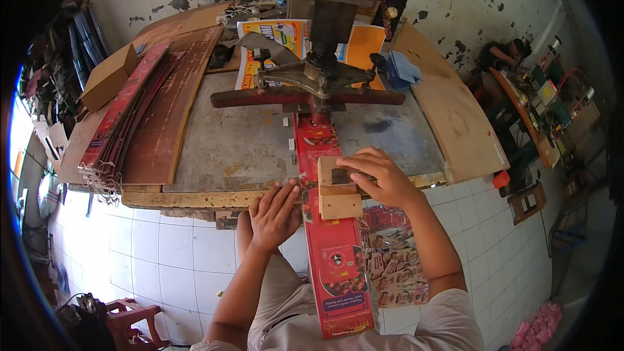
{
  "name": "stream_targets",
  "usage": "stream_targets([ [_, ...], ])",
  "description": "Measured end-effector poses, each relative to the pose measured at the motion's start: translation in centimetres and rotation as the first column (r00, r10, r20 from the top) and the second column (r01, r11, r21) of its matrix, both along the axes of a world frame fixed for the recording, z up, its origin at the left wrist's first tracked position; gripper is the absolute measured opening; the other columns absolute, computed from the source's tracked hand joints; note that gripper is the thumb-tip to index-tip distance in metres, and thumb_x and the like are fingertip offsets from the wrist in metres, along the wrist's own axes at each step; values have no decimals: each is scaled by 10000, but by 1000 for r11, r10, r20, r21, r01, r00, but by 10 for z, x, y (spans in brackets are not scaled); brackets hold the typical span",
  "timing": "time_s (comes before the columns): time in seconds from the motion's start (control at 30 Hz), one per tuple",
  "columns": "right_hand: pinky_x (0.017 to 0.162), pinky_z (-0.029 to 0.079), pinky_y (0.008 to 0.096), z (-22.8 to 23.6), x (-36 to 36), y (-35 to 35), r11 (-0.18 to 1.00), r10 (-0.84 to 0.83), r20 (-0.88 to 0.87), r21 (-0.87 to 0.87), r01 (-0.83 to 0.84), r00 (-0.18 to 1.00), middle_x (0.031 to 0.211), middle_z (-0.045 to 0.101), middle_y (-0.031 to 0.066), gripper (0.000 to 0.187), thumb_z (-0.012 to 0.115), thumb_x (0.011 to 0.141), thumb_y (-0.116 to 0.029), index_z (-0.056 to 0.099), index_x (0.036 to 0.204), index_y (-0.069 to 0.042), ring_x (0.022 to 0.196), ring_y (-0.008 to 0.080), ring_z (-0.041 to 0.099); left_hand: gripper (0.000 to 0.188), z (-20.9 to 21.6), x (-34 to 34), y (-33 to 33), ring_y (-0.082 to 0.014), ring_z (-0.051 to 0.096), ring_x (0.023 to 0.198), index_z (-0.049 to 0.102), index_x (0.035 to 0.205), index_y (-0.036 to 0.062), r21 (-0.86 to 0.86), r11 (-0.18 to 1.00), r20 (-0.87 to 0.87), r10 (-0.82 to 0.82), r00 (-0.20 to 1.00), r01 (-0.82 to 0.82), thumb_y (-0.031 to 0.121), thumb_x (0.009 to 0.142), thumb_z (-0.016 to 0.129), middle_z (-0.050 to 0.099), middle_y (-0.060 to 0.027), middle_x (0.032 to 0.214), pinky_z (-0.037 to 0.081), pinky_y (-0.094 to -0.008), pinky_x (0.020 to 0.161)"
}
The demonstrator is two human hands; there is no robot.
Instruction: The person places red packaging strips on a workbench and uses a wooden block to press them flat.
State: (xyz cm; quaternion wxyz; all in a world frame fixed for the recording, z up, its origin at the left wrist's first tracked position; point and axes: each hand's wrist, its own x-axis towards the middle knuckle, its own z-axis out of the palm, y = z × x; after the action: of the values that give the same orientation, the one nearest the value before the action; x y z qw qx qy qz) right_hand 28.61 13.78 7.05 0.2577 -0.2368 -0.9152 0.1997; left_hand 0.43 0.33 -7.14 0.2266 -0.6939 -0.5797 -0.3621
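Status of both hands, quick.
Left hand: open, fingers stretched out, at the table edge beside the red strip.
Right hand: half curled at the wooden block; whether it grips cannot be told.

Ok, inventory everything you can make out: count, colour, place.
table: 1, grey top, centre
press: 1, dark grey and red, on table
printed strip: 1, red, from press to lower centre
wooden block: 1, light brown, on strip
stacked strips: several, red, table left
cardboard box: 1, brown, table left
printed sheets: several, yellow and orange, behind press
loose pile: 1, blue, right rear
stool: 1, red, lower left
bundle: 1, pink, lower right
co-worker: 1, dark clothing, upper right
left hand: 1, bare, beside strip's left edge
right hand: 1, bare, fingers on block
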Motion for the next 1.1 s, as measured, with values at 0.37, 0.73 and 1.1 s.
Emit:
stream_targets([
  [0.37, 1246, 448, 464, -2, -3, 3, 999, -45, -22, -9, 44, 999, 1411, 801, -31, 680, 862, 1013, -231, 617, 1646, -181, 1366, 255, 641, 555, 6, 2, -2, -220, 633, 1456, 712, 1509, 168, -12, 999, 22, -39, 999, 39, 231, 961, 771, 712, 12, 1574, 384, -427, 1218],
  [0.73, 1230, 466, 460, -5, -5, -1, 998, -37, -32, -55, 35, 999, 1373, 824, -58, 693, 861, 1012, -224, 608, 1657, -192, 1323, 239, 663, 581, 4, 1, -2, -232, 633, 1452, 715, 1503, 155, -10, 999, 19, -36, 999, 36, 206, 927, 767, 713, 11, 1572, 401, -434, 1195],
  [1.1, 1144, 550, 470, -10, -6, 1, 999, -5, -100, -36, 2, 995, 1312, 832, -6, 636, 881, 994, -223, 668, 1592, -183, 1280, 269, 705, 553, 6, 2, -3, -194, 628, 1455, 733, 1492, 177, -19, 1000, 15, -15, 1000, 15, 228, 942, 759, 716, 29, 1569, 353, -420, 1231],
])
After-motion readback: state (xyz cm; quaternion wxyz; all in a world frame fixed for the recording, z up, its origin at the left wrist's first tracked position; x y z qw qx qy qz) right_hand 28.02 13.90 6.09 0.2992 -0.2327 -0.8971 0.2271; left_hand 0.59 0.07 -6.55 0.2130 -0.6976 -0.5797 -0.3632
